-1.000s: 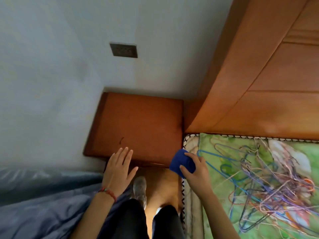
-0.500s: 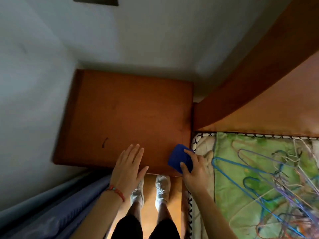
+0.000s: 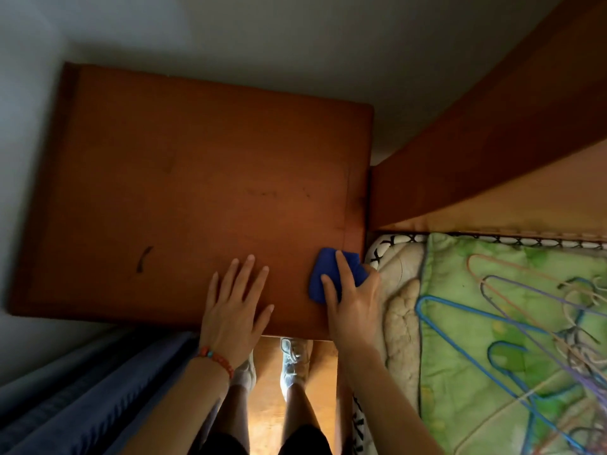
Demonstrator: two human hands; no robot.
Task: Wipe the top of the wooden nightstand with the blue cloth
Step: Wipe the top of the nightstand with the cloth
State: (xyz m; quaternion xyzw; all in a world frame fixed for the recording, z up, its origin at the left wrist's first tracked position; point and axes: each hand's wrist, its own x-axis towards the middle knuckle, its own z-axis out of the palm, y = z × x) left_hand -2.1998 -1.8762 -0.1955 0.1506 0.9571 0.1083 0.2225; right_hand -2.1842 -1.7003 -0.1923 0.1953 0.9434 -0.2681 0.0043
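The wooden nightstand (image 3: 184,192) fills the middle of the view, its reddish-brown top bare apart from a few dark marks. A folded blue cloth (image 3: 320,274) lies on the top near its front right corner. My right hand (image 3: 353,300) presses the cloth down onto the wood with straight fingers spread over it. My left hand (image 3: 235,307) rests flat on the nightstand's front edge, just left of the cloth, fingers straight and holding nothing.
White walls enclose the nightstand at the back and left. A wooden headboard (image 3: 492,142) stands on the right. A bed with a green quilt (image 3: 476,323) carries several wire hangers (image 3: 525,316). Blue curtain fabric (image 3: 82,389) hangs at the lower left. My feet are below.
The view has moved closer over the nightstand. My right hand carried the cloth from the front edge onto the top and flattened on it. My left hand settled flat on the wood.
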